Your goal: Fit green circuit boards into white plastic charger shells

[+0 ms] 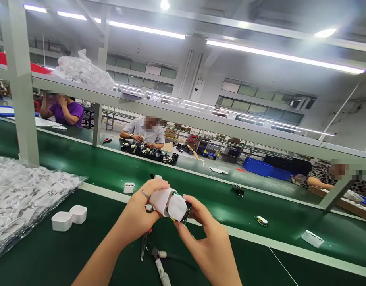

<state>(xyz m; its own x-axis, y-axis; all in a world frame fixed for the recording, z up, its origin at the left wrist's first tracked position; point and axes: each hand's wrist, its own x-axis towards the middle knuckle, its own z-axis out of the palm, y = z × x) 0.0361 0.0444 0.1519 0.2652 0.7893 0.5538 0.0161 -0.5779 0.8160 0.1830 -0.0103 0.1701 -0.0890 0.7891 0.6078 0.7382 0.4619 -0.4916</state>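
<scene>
The white housing (pixel 161 201) looks light and stiff, probably smooth enough to slide under dry fingers, while the circuit board (pixel 187 212) with its white block (pixel 177 207) seems the fragile part—best taken by its outer edges, clear of the components. The housing is best held around its broad sides without squeezing the open mouth. It sits in the left grip (pixel 138 210), fingers over the top and thumb underneath, its mouth turned toward the right grip (pixel 205 228), which pinches the board between thumb and fingers where it projects from that mouth. Both are held up over the pale strip (pixel 260 239) at the far edge of the bench (pixel 81 246), with pliers (pixel 144 242) below on the near side and two white shells (pixel 62 221) toward the left—beside the plastic bag (pixel 31 198) of white parts.
</scene>
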